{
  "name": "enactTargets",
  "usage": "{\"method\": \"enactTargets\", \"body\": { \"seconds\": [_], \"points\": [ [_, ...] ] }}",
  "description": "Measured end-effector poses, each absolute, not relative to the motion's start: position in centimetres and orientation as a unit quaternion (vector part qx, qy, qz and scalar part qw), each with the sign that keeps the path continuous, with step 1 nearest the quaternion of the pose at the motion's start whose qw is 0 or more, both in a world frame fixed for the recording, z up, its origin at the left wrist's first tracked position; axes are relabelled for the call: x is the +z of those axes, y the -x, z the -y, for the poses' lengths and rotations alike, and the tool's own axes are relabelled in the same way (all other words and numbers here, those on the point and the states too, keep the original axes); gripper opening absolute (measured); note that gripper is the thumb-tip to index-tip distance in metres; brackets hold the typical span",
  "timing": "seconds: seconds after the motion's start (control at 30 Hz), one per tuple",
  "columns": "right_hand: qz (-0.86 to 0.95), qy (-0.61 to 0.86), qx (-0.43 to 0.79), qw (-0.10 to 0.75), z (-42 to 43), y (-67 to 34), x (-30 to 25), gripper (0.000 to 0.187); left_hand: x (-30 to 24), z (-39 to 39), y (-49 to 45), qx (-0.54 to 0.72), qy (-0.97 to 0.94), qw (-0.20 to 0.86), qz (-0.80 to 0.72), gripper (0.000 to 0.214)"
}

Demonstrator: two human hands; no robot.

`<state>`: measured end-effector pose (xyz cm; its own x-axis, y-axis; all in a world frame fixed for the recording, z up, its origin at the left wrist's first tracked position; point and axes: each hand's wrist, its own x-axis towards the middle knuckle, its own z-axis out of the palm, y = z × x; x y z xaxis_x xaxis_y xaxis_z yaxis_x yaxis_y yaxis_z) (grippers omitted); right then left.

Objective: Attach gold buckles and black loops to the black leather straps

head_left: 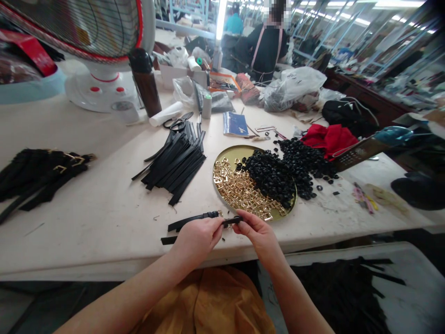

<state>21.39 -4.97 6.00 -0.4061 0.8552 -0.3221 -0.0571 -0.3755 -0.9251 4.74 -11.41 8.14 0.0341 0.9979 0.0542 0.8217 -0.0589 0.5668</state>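
Observation:
My left hand (197, 237) and my right hand (257, 232) meet near the table's front edge, both pinched on a thin black strap (194, 219). The strap runs out to the left of my left hand. A small gold buckle seems to sit where my fingers meet, but it is too small to be sure. Just beyond my hands lies a round gold tray (239, 152) holding several gold buckles (239, 190) and a heap of small black loops (274, 174). A pile of black straps (177, 162) lies to the left of the tray.
Finished black straps with gold buckles (38, 174) lie at the far left. A fan (97, 46), a dark bottle (146, 83), scissors (177, 123), a blue booklet (235, 124), red cloth (328, 138) and plastic bags (295, 86) crowd the back. A person in a dark top stands behind.

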Motion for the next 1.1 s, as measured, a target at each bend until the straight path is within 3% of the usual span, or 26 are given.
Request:
{"method": "enactTargets", "body": {
  "seconds": [0.13, 0.37, 0.6, 0.8, 0.93, 1.1],
  "points": [
    [0.469, 0.454, 0.676, 0.343, 5.3, -21.7, 5.2, 0.026, 8.8, 11.5, -4.8, 0.229, -0.68, 0.255, -0.648, 0.026],
    [0.37, 0.385, 0.769, 0.352, 5.5, -21.0, 4.3, 0.018, 9.6, 11.8, -4.8, 0.274, -0.61, 0.38, -0.64, 0.029],
    [0.494, 0.413, 0.69, 0.331, 5.6, -21.2, 4.6, 0.019, 8.9, 11.9, -4.4, 0.201, -0.671, 0.302, -0.647, 0.027],
    [0.587, 0.442, 0.615, 0.288, 5.9, -20.7, 5.5, 0.015, 8.6, 11.8, -4.9, 0.2, -0.655, 0.365, -0.631, 0.027],
    [0.54, 0.44, 0.648, 0.308, 6.2, -20.0, 5.6, 0.018, 8.9, 12.0, -5.1, 0.248, -0.577, 0.462, -0.626, 0.039],
    [0.538, 0.407, 0.69, 0.263, 6.2, -19.3, 4.6, 0.035, 8.6, 11.9, -5.0, 0.333, -0.553, 0.479, -0.595, 0.047]
  ]
}}
